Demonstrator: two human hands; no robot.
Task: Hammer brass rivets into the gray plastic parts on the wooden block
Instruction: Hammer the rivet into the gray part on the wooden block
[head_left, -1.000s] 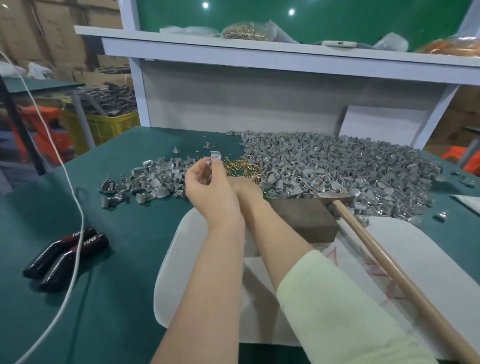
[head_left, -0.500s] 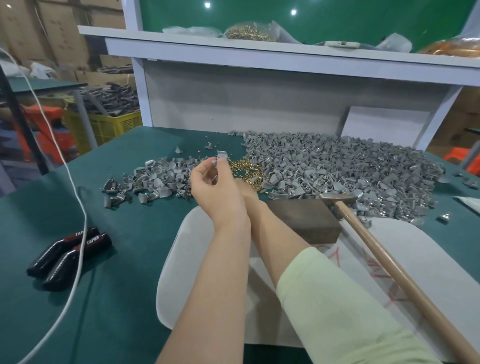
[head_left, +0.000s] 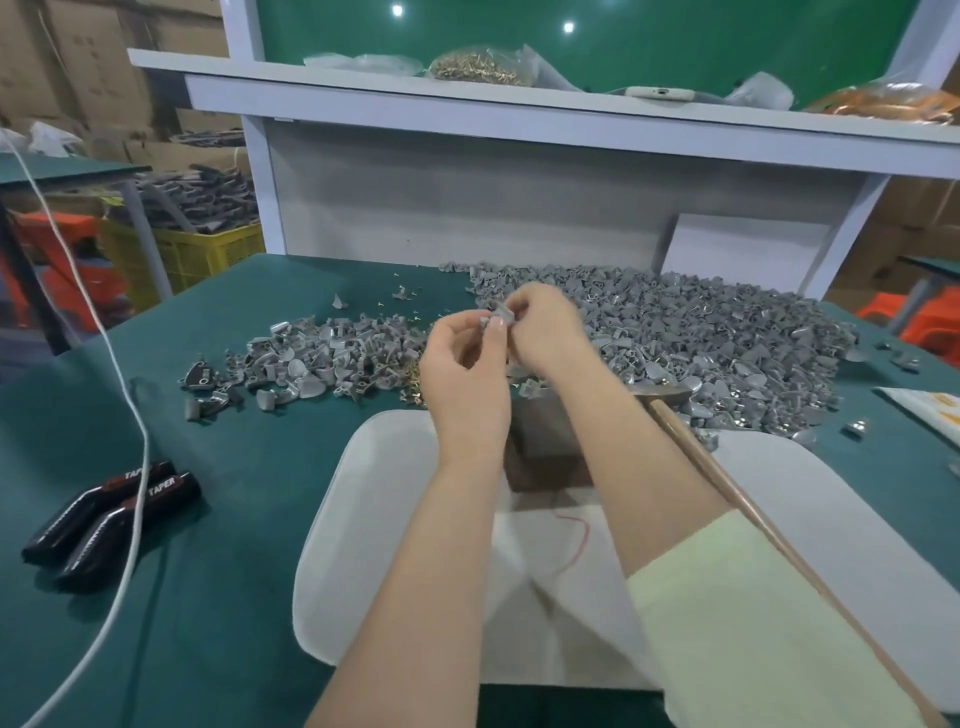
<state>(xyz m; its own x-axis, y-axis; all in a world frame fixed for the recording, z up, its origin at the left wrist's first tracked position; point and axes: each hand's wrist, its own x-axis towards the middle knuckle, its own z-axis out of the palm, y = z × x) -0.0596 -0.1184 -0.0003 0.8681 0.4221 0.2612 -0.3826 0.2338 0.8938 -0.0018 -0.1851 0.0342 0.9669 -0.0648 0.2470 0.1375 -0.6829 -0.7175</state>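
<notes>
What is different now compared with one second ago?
The right hand rose from the brass rivets to meet the left hand; both now pinch the gray part. The hammer still lies with its head at the wooden block, and the black pliers have not moved.

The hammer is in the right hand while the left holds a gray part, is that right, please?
No: the head view shows the hammer lying unheld by the block; the right hand and left hand both pinch the gray part.

I see a small gray part (head_left: 501, 318) pinched between left hand (head_left: 462, 374) and right hand (head_left: 545, 332), wooden block (head_left: 545, 441) beneath them.
</notes>
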